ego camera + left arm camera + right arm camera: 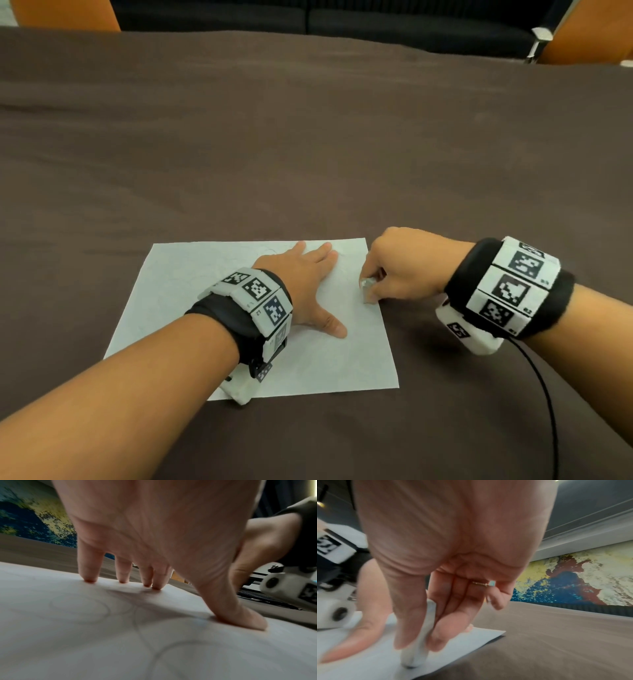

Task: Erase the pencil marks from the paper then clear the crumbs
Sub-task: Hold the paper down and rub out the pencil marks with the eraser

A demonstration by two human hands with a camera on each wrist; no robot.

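Observation:
A white sheet of paper (191, 308) lies on the brown table, with faint looping pencil marks (137, 626) across it. My left hand (308, 274) lies flat on the sheet, fingers spread, fingertips (89, 580) and thumb pressing it down. My right hand (387, 274) is at the sheet's right edge and pinches a small white eraser (367, 290) between thumb and fingers. The eraser (419, 647) stands on end with its lower tip touching the paper (368, 662). No crumbs are clear enough to make out.
The brown cloth-covered table (308, 154) stretches far ahead and to both sides. A black cable (544, 394) runs from my right wristband toward me. Orange chairs (65, 13) and a dark sofa stand beyond the far edge.

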